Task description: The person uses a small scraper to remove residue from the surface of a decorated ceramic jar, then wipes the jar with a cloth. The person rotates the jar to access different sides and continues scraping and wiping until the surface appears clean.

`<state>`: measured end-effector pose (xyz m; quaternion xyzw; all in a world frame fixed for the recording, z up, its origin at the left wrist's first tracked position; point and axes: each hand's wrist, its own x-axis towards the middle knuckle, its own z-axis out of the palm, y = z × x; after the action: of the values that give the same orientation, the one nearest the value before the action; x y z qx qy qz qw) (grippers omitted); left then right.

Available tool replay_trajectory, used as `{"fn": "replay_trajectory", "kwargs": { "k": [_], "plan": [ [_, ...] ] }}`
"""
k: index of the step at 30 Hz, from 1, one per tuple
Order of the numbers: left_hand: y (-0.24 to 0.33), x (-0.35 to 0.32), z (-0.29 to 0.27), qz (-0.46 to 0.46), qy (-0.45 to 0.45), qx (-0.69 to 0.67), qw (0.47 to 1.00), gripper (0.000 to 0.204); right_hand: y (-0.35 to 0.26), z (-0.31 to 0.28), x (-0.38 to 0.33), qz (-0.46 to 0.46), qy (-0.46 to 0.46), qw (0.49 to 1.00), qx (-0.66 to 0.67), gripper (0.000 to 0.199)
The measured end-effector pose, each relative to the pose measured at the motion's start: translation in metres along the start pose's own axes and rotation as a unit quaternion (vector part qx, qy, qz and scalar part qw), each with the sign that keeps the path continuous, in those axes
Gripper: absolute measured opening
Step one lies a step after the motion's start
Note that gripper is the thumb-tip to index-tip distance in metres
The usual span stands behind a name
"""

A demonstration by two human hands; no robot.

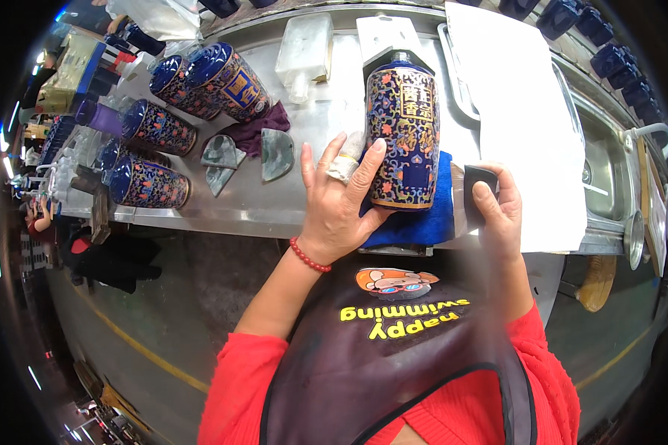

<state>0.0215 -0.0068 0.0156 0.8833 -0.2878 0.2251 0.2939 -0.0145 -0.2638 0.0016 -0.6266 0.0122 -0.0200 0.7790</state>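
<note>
A dark blue bottle (401, 141) with colourful floral patterns and gold lettering lies in front of me, its neck pointing away. Its lower end rests over a blue cloth (444, 204). My left hand (341, 196) is against the bottle's left side, fingers spread, the index fingertip touching it. White wrapping (342, 167) covers one of its fingers, and a red bead bracelet circles the wrist. To the right of the bottle, my right hand (503, 204) pinches a small dark flat piece (480, 185) between thumb and fingers. A greyish translucent strip (460, 200) shows beside that piece.
Several similar patterned bottles (156, 184) lie at the left, by a dark purple cloth (252, 133). Grey-green flat pieces (277, 155) lie nearby. A clear flask-shaped container (304, 52) sits farther back. White sheeting (531, 133) covers the right side, before a metal sink (605, 163).
</note>
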Motion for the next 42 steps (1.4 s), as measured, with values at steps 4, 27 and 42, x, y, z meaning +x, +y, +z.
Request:
{"fn": "replay_trajectory", "kwargs": {
  "k": [4,27,42],
  "plan": [
    [-0.001,-0.009,-0.003,0.020,-0.010,0.068,0.997,0.082,-0.002,0.001,-0.002,0.007,-0.001,1.000,-0.016,0.032],
    [-0.004,-0.011,0.003,-0.031,-0.029,0.006,0.999,0.095,-0.032,0.037,0.004,-0.419,-0.166,0.776,-0.440,0.027],
    [-0.017,-0.024,0.012,-0.040,-0.059,-0.016,0.997,0.101,-0.031,0.032,0.004,-0.446,-0.155,0.781,-0.407,0.022]
  ]
}}
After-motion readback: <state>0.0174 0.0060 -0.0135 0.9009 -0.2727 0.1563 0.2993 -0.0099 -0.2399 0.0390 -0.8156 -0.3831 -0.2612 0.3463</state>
